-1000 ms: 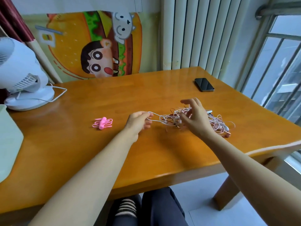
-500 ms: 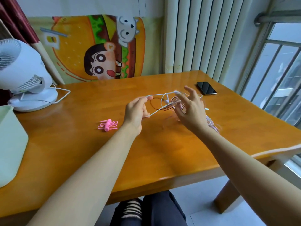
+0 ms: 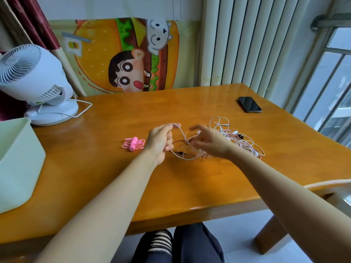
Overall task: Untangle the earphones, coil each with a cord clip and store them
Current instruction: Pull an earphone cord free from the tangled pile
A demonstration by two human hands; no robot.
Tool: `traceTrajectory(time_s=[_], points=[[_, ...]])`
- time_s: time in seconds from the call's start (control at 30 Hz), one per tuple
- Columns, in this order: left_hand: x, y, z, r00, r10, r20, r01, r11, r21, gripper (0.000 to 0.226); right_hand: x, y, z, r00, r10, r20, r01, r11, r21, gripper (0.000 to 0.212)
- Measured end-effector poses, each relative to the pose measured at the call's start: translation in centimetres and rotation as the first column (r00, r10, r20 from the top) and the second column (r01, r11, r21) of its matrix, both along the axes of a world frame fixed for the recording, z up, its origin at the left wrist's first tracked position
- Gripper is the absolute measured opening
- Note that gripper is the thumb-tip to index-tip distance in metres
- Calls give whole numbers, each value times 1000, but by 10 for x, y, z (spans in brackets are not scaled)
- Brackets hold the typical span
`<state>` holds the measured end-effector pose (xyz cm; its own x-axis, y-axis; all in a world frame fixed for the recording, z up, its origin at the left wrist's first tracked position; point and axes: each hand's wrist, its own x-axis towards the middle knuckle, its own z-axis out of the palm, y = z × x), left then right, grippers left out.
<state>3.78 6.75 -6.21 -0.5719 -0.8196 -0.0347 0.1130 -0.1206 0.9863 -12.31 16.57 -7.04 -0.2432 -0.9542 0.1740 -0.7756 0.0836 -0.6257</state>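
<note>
Earphones (image 3: pixel 244 144) lowered again, pink/wht cords tangled

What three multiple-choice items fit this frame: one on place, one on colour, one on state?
1. Where on the table does the smartphone lie? A) near left corner B) far right C) centre
2. What colour are the cord clips? A) blue B) black C) pink
3. What is the left hand doing? A) gripping a white earphone cord B) lying flat on the table C) holding the smartphone

Answers: B, it sits by the far right edge; C, the bundle beside the left hand is pink; A, its fingers curl round the cord.
</note>
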Motion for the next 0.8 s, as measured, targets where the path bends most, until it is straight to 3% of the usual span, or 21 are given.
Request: traceTrajectory(time_s=[0.07,0.13,0.2,0.27,0.33,0.43,0.47,0.57,0.63,0.67,0.73,0.8], points=[[3,-1,-2,997,43,64,-37,994,-103,31,-7,-4,-13,966,-30,-256,72,985,158,17],[7,-4,-5,988,135,72,-123,981,-151,32,-14,-3,-15,926,-155,-343,217,965,150,27],[7,-6,-5,972,235,20,-231,966,-120,32,-19,-2,-7,854,-338,-396,348,936,-50,32],[5,-6,-1,953,302,-40,-304,951,-60,31,-19,-2,4,815,-443,-373,325,883,-338,26],[2,-7,2,942,334,-32,-335,942,-21,30,-16,-3,10,883,-382,-271,259,880,-399,14],[5,-12,-2,935,350,55,-352,936,32,31,-23,-2,-1,944,-241,-223,225,970,-95,16],[7,-14,-4,929,361,80,-365,929,55,30,-24,0,-5,946,-249,-210,235,968,-90,21],[14,-17,-9,928,350,127,-364,924,115,30,-15,4,-2,967,-236,-100,189,920,-343,35],[16,-15,-8,946,306,105,-318,938,137,30,3,1,1,997,-35,-72,5,926,-378,30],[16,-14,-6,952,295,83,-304,942,141,31,11,-2,0,994,66,-89,-91,945,-314,26],[17,-14,-1,949,310,61,-316,941,123,31,18,-10,-5,977,174,-123,-180,983,-38,17],[20,-15,1,935,347,73,-351,935,53,30,14,-15,-13,935,123,-332,-62,980,190,21]])
